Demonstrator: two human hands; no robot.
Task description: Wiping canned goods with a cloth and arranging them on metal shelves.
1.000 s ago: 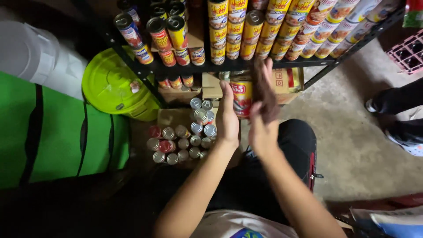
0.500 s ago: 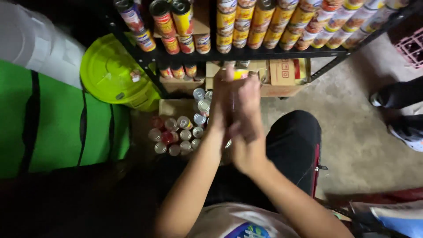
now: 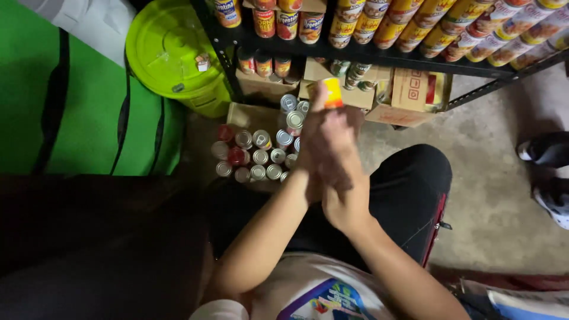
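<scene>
My left hand [image 3: 314, 139] and my right hand [image 3: 347, 195] are pressed together in front of me, over my black-trousered knee. A small can with a yellow and orange label [image 3: 333, 93] sticks out above the fingertips, held between the two hands. Motion blur hides the exact finger grip. Just left of the hands, a group of several small cans [image 3: 255, 154] stands on the floor, silver tops up, some with red lids. The hands are in front of the low level of a black metal shelf [image 3: 415, 62].
The shelf carries rows of labelled cans [image 3: 427, 32]; cardboard boxes [image 3: 415, 92] sit under it. A lime-green lidded bucket [image 3: 172, 53] and a green bag [image 3: 77, 106] are at left. Another person's dark shoes [image 3: 548, 172] stand on the concrete floor at right.
The hands came together around the can and drew down and toward me. The can was upright between open palms; only its top shows now.
</scene>
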